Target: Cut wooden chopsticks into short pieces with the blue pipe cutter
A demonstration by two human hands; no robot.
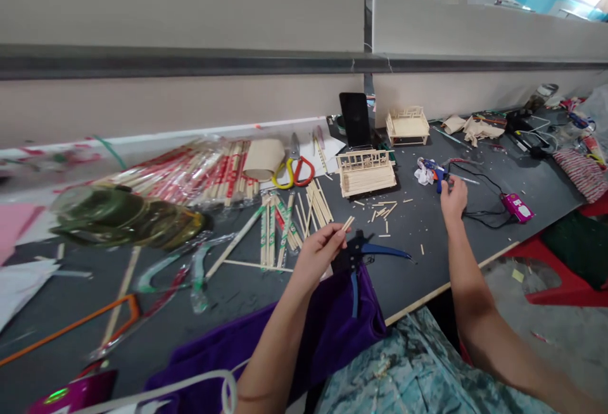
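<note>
My left hand (323,248) pinches a few short wooden stick pieces (349,223) between thumb and fingertips. Just right of it on the dark table lies a cutter with blue handles (384,250), its jaws by my fingers. Over to the right, my right hand (455,197) is closed around the handle of a blue glue gun (441,175), whose nozzle points left toward a crumpled white tissue (424,173). Cut stick bits (384,211) are scattered between my hands. Beyond them stands a small wooden stick model bench (367,176), with a second model (407,126) behind.
Left of my hands are loose chopsticks (319,202), wrapped bundles (209,170), scissors (304,171) and an orange-framed saw (128,316). A phone (355,119) leans near the partition. Purple cloth (213,344) hangs over the front edge. A cord runs to a magenta box (517,207).
</note>
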